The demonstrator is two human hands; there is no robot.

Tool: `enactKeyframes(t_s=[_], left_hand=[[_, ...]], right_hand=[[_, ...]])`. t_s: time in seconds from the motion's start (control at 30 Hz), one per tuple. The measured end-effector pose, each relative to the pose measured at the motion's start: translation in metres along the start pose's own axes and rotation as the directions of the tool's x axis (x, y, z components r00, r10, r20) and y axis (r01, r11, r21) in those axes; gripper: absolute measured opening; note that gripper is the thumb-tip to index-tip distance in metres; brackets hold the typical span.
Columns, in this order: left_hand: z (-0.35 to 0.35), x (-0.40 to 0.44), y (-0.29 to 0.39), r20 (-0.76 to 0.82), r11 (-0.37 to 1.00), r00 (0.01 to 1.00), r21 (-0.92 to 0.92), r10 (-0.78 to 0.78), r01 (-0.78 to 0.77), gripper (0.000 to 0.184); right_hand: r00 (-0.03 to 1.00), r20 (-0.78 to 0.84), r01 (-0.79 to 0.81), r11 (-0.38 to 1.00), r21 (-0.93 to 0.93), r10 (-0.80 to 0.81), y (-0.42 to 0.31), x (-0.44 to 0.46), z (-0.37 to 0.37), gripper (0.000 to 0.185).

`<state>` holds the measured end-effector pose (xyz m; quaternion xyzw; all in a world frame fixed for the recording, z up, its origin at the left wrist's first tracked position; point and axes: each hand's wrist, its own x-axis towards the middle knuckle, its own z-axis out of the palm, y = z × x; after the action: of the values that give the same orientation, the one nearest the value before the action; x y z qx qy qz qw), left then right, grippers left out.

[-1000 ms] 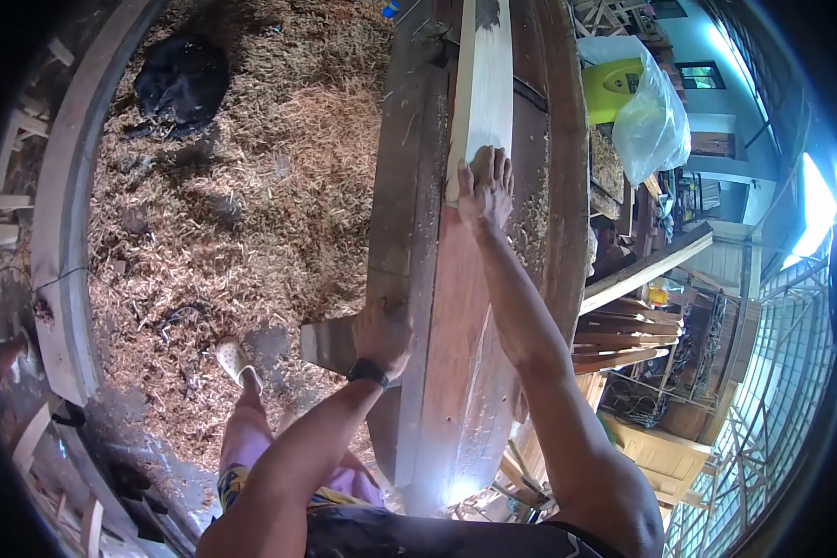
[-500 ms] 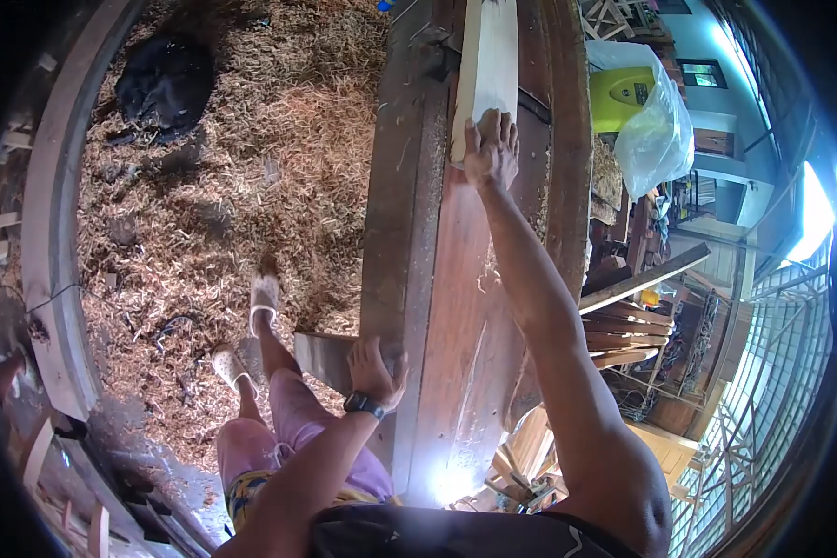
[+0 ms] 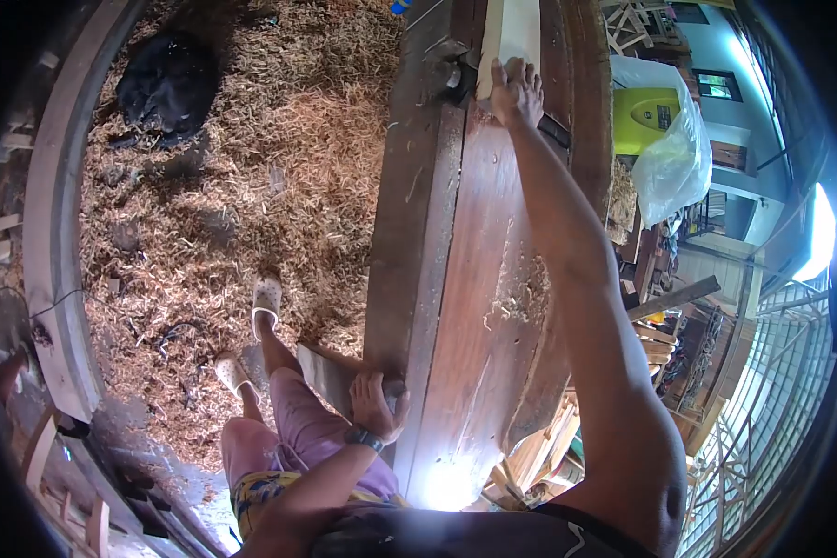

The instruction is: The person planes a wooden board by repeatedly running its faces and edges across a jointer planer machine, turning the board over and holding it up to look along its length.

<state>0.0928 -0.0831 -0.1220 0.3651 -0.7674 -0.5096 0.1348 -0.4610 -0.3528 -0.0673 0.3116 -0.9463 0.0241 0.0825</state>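
Far out along the bench, my right hand (image 3: 517,93) lies on the near end of a pale, squared wooden board (image 3: 514,33). Its fingers are spread over the wood, with the thumb toward the left edge. My left hand (image 3: 376,409), with a dark watch at the wrist, rests at the left side of the bench near my body. Its thumb is apart from the fingers, and a greyish rounded knob (image 3: 394,390) shows between them. A short wooden piece (image 3: 322,368) juts from the bench just beside this hand. My left palm is hidden.
The long reddish-brown bench (image 3: 474,242) carries some shavings. A dark metal fitting (image 3: 453,74) sits near the board's end. Wood shavings (image 3: 298,149) cover the floor, where a black bundle or animal (image 3: 167,86) lies. At right are a yellow-green case (image 3: 640,119), clear plastic (image 3: 670,177) and stacked offcuts (image 3: 544,442).
My right hand and the pale board have moved farther away along the bench. The bench appears slightly farther right in view. My left hand stays by the bench's side, slightly lower in view.
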Motion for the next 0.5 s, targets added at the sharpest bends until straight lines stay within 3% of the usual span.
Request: enactKeyframes(t_s=[0.17, 0.3, 0.4, 0.5], left_hand=[[-0.002, 0.005, -0.001, 0.003, 1.000, 1.000, -0.001, 0.014, -0.014, 0.063], [0.001, 0.004, -0.003, -0.004, 1.000, 1.000, -0.016, 0.020, -0.021, 0.062], [-0.001, 0.002, -0.007, 0.052, 1.000, 0.998, -0.015, 0.025, -0.024, 0.063], [-0.006, 0.008, -0.008, 0.102, 0.997, 0.993, -0.046, 0.060, -0.056, 0.064]], right_hand=[[1.000, 0.029, -0.012, 0.996, 0.091, 0.009, -0.012, 0.081, 0.018, 0.089], [0.989, 0.134, -0.082, 0.978, 0.191, 0.057, -0.071, 0.116, 0.009, 0.094], [0.986, 0.154, -0.075, 0.992, 0.103, 0.059, -0.109, 0.130, 0.015, 0.108], [0.984, 0.153, -0.100, 0.992, 0.072, 0.088, -0.153, 0.124, 0.002, 0.105]])
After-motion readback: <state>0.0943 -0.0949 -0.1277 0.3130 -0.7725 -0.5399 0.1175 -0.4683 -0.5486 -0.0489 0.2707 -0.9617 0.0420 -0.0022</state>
